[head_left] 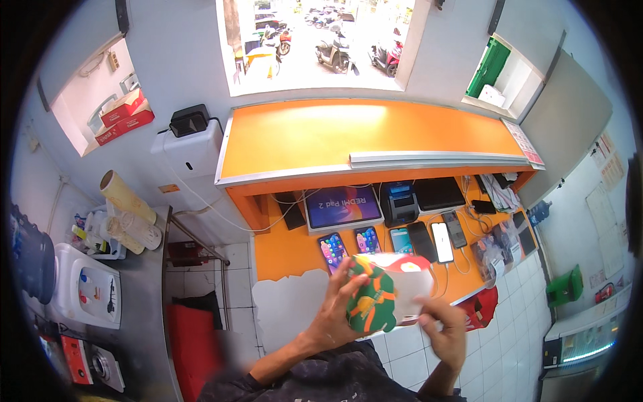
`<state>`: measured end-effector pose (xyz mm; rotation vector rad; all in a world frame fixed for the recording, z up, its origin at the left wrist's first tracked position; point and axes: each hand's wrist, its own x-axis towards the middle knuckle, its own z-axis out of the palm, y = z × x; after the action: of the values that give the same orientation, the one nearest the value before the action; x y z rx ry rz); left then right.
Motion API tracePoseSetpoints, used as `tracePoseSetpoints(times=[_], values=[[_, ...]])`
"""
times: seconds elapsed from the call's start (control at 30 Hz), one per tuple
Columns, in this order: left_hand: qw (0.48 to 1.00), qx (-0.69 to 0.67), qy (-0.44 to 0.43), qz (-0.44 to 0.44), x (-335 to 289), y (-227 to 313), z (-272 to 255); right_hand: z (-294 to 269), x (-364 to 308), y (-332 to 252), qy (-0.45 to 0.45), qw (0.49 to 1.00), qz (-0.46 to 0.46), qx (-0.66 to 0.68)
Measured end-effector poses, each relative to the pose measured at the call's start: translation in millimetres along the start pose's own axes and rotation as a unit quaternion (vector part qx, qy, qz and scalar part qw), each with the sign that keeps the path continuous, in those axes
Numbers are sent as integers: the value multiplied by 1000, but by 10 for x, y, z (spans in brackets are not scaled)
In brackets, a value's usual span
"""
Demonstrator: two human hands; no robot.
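A paper box point(372, 301), green with orange patterns on one side and white on the other, is held up in front of my body over the counter's near edge. My left hand point(333, 309) grips its left side, fingers on the green panel. At its right edge my right hand point(445, 331) is closed, with curled fingers pinching or pressing the white panel; their exact hold is hard to see. A bit of red shows along the box's top. Just beyond it, several phones lie on the orange counter point(268, 251), among them a white-screened phone point(442, 242).
A boxed tablet point(343, 206), a small dark printer point(400, 203) and cables stand under the raised orange shelf point(301, 137). Plastic-wrapped items point(494, 251) lie at the counter's right. On the left are a metal table point(144, 288), a white basin point(87, 288) and a red stool-like block point(191, 348).
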<state>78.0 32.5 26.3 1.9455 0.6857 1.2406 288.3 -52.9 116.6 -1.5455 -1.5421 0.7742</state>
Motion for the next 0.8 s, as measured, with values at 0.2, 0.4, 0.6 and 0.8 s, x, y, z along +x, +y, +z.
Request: tracePoseSetpoints(times=[0.2, 0.4, 0.6, 0.8], values=[[971, -179, -157, -22, 103, 134, 117, -192, 59, 5, -166, 966, -49, -192], [941, -202, -268, -46, 260, 123, 203, -98, 69, 271, -227, 948, 41, -221], [980, -53, -153, -114, 290, -239, 185, -456, 89, 145, -7, 934, 126, -336], [972, 60, -203, -104, 510, -509, 515, -363, 299, 226, -142, 942, 149, -265]])
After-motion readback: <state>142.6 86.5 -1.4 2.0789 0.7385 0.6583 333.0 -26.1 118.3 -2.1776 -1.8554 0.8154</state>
